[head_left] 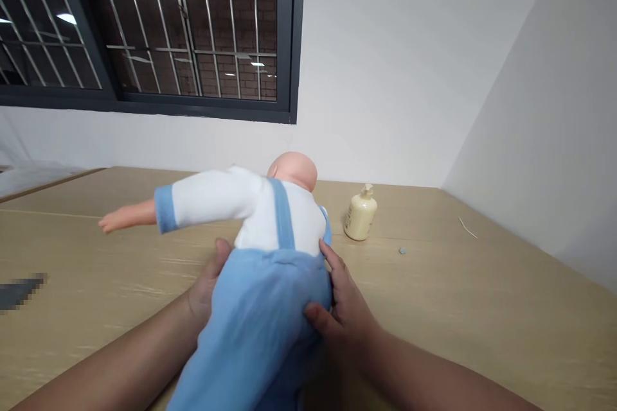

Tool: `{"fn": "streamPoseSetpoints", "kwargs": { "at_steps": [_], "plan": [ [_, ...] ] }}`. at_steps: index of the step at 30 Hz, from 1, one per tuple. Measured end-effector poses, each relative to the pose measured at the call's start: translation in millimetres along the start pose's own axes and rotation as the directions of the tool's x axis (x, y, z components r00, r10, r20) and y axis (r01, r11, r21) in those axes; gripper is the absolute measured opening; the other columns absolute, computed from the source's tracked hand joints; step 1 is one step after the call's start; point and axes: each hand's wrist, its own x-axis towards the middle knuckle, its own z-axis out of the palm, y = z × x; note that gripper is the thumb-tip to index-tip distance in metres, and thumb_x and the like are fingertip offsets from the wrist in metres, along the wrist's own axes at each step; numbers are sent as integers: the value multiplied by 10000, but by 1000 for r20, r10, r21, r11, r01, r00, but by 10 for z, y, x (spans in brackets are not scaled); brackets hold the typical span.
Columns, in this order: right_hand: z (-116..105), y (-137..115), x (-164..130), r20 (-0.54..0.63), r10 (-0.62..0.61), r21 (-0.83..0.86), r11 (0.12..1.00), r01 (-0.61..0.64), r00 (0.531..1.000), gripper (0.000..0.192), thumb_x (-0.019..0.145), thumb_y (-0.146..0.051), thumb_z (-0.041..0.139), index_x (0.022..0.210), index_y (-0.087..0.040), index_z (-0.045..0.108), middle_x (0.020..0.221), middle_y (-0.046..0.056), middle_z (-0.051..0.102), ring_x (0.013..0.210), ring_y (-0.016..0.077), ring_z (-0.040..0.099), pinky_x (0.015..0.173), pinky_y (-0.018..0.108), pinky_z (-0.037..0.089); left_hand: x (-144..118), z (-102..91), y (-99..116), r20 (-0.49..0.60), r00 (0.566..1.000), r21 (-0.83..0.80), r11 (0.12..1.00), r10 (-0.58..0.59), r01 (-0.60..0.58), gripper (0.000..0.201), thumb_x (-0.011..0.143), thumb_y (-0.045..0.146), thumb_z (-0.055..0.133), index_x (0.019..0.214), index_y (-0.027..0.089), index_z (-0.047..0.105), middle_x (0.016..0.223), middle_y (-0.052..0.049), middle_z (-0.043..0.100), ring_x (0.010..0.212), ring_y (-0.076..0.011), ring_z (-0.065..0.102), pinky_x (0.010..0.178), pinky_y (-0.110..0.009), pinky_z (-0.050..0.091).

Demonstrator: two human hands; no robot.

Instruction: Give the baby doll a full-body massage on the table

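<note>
A baby doll in a white top and blue overalls lies between my hands, its back towards me and its bald head at the far end. One doll arm sticks out to the left. My left hand grips the doll's left side at the waist; most of its fingers are hidden beneath the body. On the other side, my right hand is wrapped around the hip, with the thumb pressed on the blue cloth. The doll's legs run down past the bottom edge of the view.
A cream pump bottle stands on the tan table beyond my right hand. Near it are a small grey bit and a thin pale strip. A white wall and a barred window rise behind the table.
</note>
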Motion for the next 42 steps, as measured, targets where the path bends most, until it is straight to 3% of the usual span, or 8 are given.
{"fn": "streamPoseSetpoints", "kwargs": {
  "at_steps": [3, 6, 11, 17, 25, 30, 35, 42],
  "plan": [
    [23, 10, -53, 16, -22, -116, 993, 24, 1000, 899, 920, -608, 578, 1615, -278, 111, 1652, 139, 224, 1517, 365, 261, 1208, 602, 284, 41, 46, -20, 40, 999, -13, 1000, -19, 20, 1101, 568, 961, 579, 1255, 108, 693, 1037, -157, 775, 1206, -436, 618, 957, -483, 515],
    [24, 2, -90, 8, -16, -194, 981, 18, 1000, 850, 957, -562, 542, 1618, -286, 85, 1658, 134, 202, 1531, 359, 225, 1210, 612, 276, 96, -57, -78, -61, 996, 19, 997, -70, 72, 958, 716, 887, 537, 1257, 111, 692, 997, -150, 778, 1182, -415, 640, 932, -500, 527],
    [-10, 3, -64, -38, 28, -303, 952, -39, 999, 827, 936, -556, 579, 1607, -278, 185, 1646, 156, 206, 1521, 383, 248, 1183, 614, 331, 190, -195, -128, -307, 951, -27, 999, -33, 26, 568, 794, 555, 717, 1207, 165, 702, 968, -109, 789, 1074, -361, 706, 900, -460, 569],
    [17, 10, -67, -46, 37, -384, 922, -52, 998, 802, 916, -531, 617, 1594, -307, 251, 1678, 135, 119, 1531, 410, 211, 1162, 614, 361, 288, -141, -171, -435, 900, -28, 999, 25, -41, 617, 717, 226, 790, 1310, 160, 634, 981, -110, 792, 906, -310, 759, 826, -410, 600],
    [48, 12, -55, -12, 149, -401, 905, -141, 989, 770, 941, -588, 536, 1593, -287, 256, 1668, 157, 160, 1532, 390, 224, 1166, 609, 349, 243, -177, -244, -383, 923, -53, 999, -27, 7, 599, 877, 445, 696, 1387, 152, 580, 1079, -153, 772, 953, -321, 750, 838, -431, 591],
    [52, 17, -22, 0, 189, -407, 897, -173, 982, 750, 942, -560, 538, 1580, -252, 292, 1653, 172, 203, 1522, 387, 250, 1174, 598, 344, 223, -213, -277, -327, 945, 201, 978, 18, 51, 686, 862, 490, 730, 1428, 153, 541, 1138, -167, 755, 971, -319, 741, 856, -429, 572],
    [47, -7, -23, 12, 236, -481, 853, -201, 972, 718, 935, -517, 542, 1554, -214, 340, 1620, 195, 247, 1453, 416, 368, 1117, 595, 415, 241, -243, -219, -331, 932, 635, 765, 144, 107, 574, 868, 573, 671, 1249, 146, 700, 1075, -136, 776, 1020, -350, 711, 872, -428, 548],
    [-60, -60, 36, 52, 108, -666, 745, -46, 993, 668, 909, -531, 574, 1491, -227, 449, 1481, 207, 421, 1330, 414, 482, 1015, 590, 478, 185, -174, -127, -360, 879, 928, 214, 313, 304, 552, 902, 676, 511, 941, 173, 735, 911, -94, 768, 859, -321, 700, 787, -413, 511]
  ]
}}
